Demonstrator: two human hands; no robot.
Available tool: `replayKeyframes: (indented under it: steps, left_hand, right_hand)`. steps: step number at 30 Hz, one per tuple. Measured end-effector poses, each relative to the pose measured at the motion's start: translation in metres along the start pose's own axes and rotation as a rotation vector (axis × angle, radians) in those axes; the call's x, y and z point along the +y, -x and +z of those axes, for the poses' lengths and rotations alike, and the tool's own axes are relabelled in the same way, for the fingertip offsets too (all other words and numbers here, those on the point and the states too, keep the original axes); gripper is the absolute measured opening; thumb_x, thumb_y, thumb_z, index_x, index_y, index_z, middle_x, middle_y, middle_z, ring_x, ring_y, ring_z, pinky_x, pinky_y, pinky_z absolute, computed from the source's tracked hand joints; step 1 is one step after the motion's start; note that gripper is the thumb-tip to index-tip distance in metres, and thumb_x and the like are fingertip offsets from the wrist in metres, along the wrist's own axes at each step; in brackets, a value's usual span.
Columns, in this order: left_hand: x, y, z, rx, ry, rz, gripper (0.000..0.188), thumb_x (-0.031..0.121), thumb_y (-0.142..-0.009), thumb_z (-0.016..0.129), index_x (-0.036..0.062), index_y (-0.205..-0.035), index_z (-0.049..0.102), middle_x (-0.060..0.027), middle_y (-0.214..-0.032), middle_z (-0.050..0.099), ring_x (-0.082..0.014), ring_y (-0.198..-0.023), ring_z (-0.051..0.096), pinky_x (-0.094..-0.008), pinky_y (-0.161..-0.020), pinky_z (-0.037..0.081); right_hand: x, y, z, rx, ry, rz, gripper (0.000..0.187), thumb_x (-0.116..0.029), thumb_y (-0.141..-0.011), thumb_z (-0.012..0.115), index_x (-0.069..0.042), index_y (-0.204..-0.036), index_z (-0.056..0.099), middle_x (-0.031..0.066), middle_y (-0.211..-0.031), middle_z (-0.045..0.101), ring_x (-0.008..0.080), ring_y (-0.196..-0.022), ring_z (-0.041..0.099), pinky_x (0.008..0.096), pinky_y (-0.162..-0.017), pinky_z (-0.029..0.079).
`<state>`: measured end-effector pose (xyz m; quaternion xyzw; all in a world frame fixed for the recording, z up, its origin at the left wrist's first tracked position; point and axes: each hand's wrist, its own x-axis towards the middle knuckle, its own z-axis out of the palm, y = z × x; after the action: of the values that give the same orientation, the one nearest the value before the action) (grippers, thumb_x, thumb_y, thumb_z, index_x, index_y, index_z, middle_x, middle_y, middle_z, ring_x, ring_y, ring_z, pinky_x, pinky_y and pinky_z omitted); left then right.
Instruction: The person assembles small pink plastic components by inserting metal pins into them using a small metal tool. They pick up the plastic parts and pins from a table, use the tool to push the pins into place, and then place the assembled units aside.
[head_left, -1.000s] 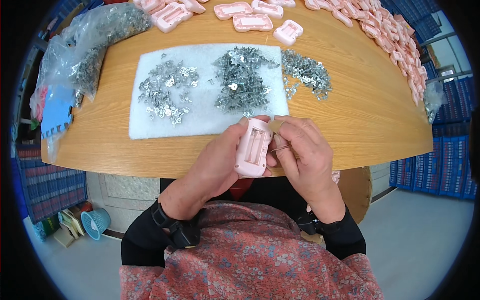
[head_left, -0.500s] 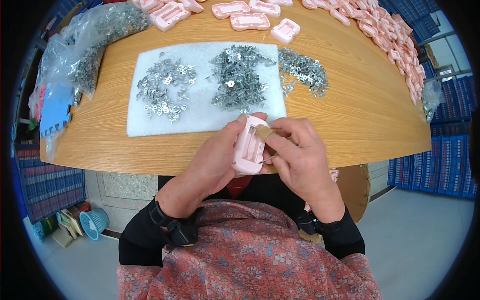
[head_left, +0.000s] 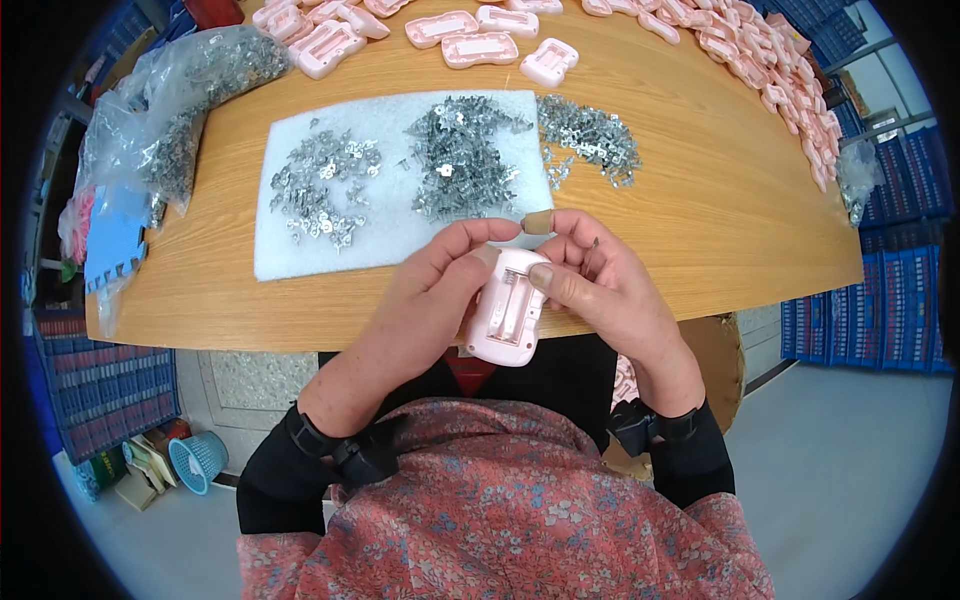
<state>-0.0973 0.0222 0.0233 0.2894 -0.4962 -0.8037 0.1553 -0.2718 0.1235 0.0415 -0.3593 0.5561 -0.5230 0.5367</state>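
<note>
A pale pink plastic casing [head_left: 517, 347] with a long battery slot is held upright between my hands, slot side up, over the table's near edge. My left hand [head_left: 425, 290] grips its left side, thumb along the upper left rim. My right hand [head_left: 610, 290] has its thumb pressed on the upper right of the casing. Tan tape [head_left: 538, 222] wraps the right index fingertip, which meets the left fingertips beyond the casing's top. A small metal contact [head_left: 511, 278] shows at the slot's upper end. Something thin and dark [head_left: 596, 243] pokes out between my right fingers; its kind is unclear.
A white foam sheet [head_left: 390, 255] bears two heaps of small metal contact plates [head_left: 465, 165], and another heap [head_left: 590, 140] lies to its right. Pink casings [head_left: 480, 50] line the far side and pile up at right. A clear bag [head_left: 150, 110] of metal parts sits at left.
The casing has tipped and shifted slightly nearer me. My right hand has moved from working over the slot to the casing's upper right edge, its index finger now beyond the top.
</note>
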Motion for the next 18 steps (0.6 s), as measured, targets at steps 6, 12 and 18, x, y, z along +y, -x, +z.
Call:
replayKeyframes:
  steps: [6, 12, 18]
  left_hand:
    - [0.019, 0.002, 0.0, -0.152, -0.565, 0.058, 0.031, 0.006, -0.097, 0.049, 0.0006, -0.127, 0.053, -0.0058, -0.113, 0.064, -0.0096, -0.095, 0.062, -0.0268, -0.079, 0.053]
    - [0.005, -0.004, -0.003, -0.121, -0.259, 0.094, 0.03, 0.014, -0.099, 0.044, 0.0037, -0.125, 0.052, -0.0053, -0.094, 0.059, -0.0114, -0.077, 0.056, -0.0272, -0.069, 0.047]
    - [-0.006, -0.002, -0.013, -0.25, 0.702, -0.207, 0.036, 0.03, -0.102, 0.04, 0.0046, -0.125, 0.05, -0.0028, -0.084, 0.051, -0.0139, -0.066, 0.048, -0.0283, -0.063, 0.04]
  right_hand:
    - [0.0, 0.005, 0.003, 0.016, 0.128, -0.057, 0.037, -0.007, -0.093, 0.064, 0.001, -0.125, 0.048, 0.0009, -0.093, 0.061, 0.004, -0.082, 0.057, 0.0204, -0.074, 0.046]
    - [-0.006, 0.013, 0.008, 0.105, -0.007, -0.12, 0.03, -0.007, -0.096, 0.059, 0.001, -0.123, 0.048, 0.0039, -0.098, 0.063, 0.0046, -0.085, 0.057, 0.0207, -0.076, 0.047]
    - [0.006, 0.012, 0.013, 0.112, 0.094, -0.281, 0.021, -0.005, -0.097, 0.054, -0.001, -0.118, 0.05, 0.0088, -0.11, 0.067, 0.0056, -0.089, 0.06, 0.0224, -0.079, 0.048]
